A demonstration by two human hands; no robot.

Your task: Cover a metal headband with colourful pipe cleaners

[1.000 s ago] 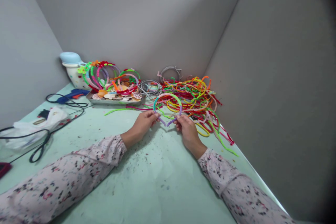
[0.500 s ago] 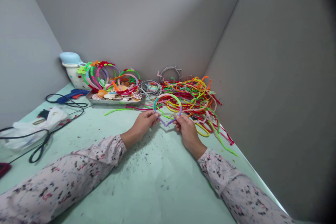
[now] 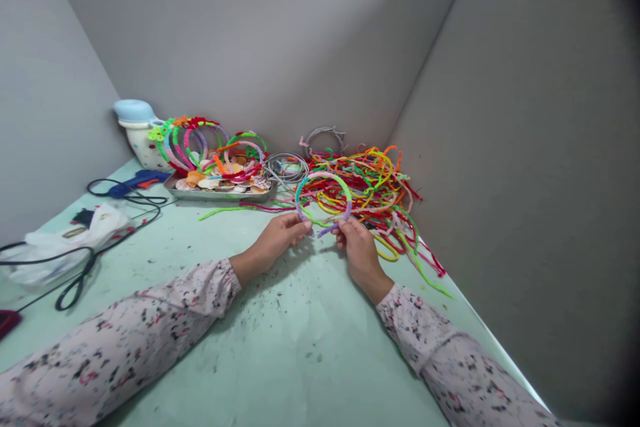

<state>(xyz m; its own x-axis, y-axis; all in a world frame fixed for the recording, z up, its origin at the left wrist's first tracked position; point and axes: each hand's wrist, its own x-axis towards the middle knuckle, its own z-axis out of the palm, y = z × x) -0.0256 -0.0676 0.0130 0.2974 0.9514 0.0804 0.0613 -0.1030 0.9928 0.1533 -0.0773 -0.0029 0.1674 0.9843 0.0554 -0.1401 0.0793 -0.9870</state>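
Note:
Between my hands stands a ring of fuzzy pipe cleaner [image 3: 327, 175], banded in teal, pink, green and purple. My left hand [image 3: 283, 235] pinches its left side near the bottom, and my right hand [image 3: 356, 248] pinches the lower right side. The two purple ends show a small gap at the bottom of the ring. Right behind it lies a tangled heap of loose pipe cleaners [image 3: 385, 173] in red, yellow, green, orange and pink.
A metal tray [image 3: 220, 195] holds shells and several finished-looking pipe cleaner rings [image 3: 193, 140]. Coils of grey wire [image 3: 287, 167] lie beside it. At left are a blue glue gun [image 3: 133, 183], black cable [image 3: 93, 253], a white plastic bag [image 3: 75, 247] and a blue-lidded container [image 3: 143, 137].
The ring's purple ends, meeting in a point before, are now apart. The ring has shifted slightly right and up, and my left fingers have closed in nearer its bottom.

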